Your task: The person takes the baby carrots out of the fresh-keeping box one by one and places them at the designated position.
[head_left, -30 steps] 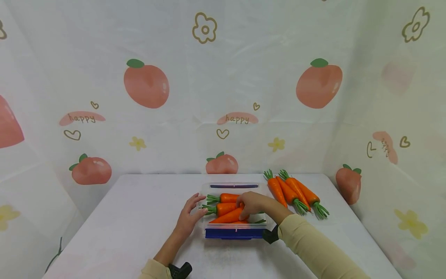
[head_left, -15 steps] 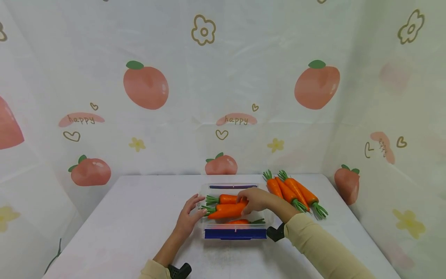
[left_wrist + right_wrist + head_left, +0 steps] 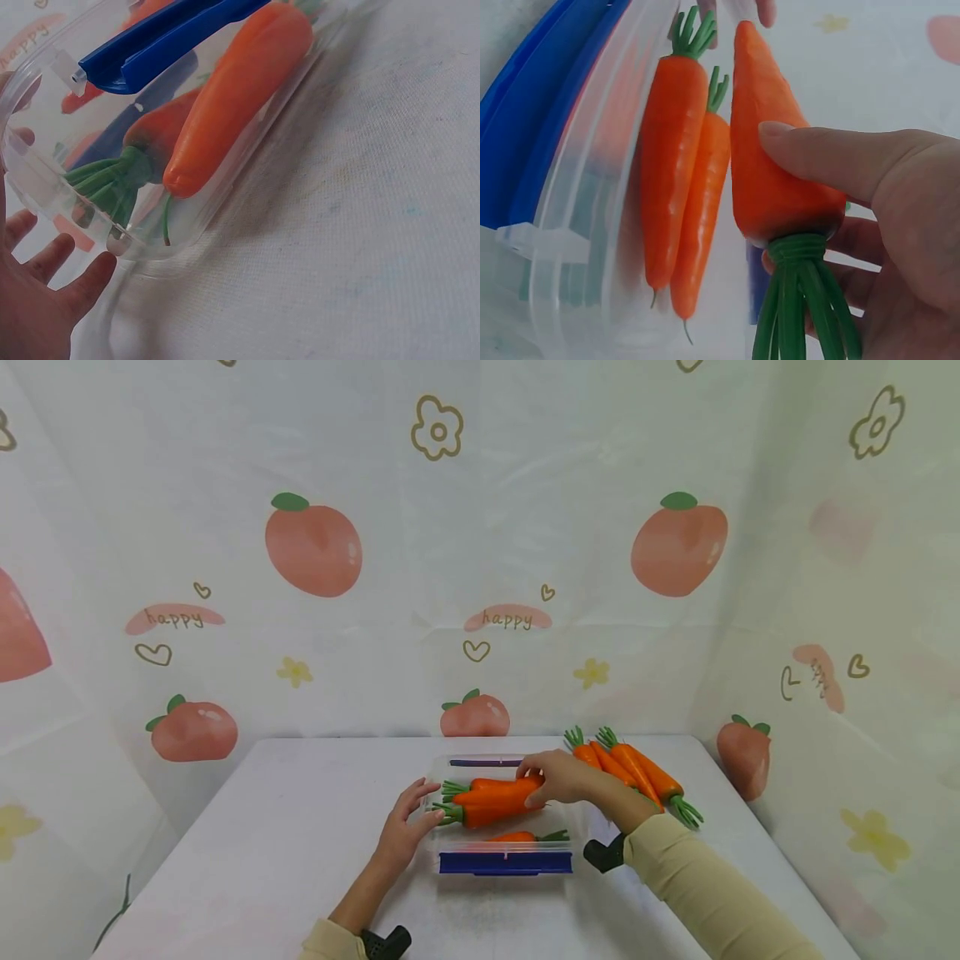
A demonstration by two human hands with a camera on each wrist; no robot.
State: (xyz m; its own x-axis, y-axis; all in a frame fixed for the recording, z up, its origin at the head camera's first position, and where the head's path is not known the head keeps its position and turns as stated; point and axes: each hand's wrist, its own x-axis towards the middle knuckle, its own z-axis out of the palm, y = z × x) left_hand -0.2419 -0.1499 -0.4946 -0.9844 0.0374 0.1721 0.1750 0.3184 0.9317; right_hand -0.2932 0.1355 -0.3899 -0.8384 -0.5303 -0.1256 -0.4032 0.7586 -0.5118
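Note:
My right hand point(image 3: 562, 777) grips an orange carrot point(image 3: 769, 180) near its thick end, the thumb on one side. That carrot hangs over a clear plastic box point(image 3: 555, 818) with blue latch flaps point(image 3: 506, 863), its green stalks towards my palm. Beneath it, more carrots lie in the box; two point(image 3: 673, 165) are plain in the right wrist view, and one point(image 3: 513, 837) lies along the near wall. At the left end of the box stands my left hand point(image 3: 405, 822), fingers spread and fingertips at the clear wall.
Several more carrots point(image 3: 645, 768) with green tops lie on the white table point(image 3: 322, 827) behind and right of the box, partly hidden by my right forearm. A patterned cloth point(image 3: 390, 677) hangs behind the table.
My right hand has moved back and slightly right, bringing the gripped carrot away from the near wall over the other carrots. The left hand stays at the box's left end.

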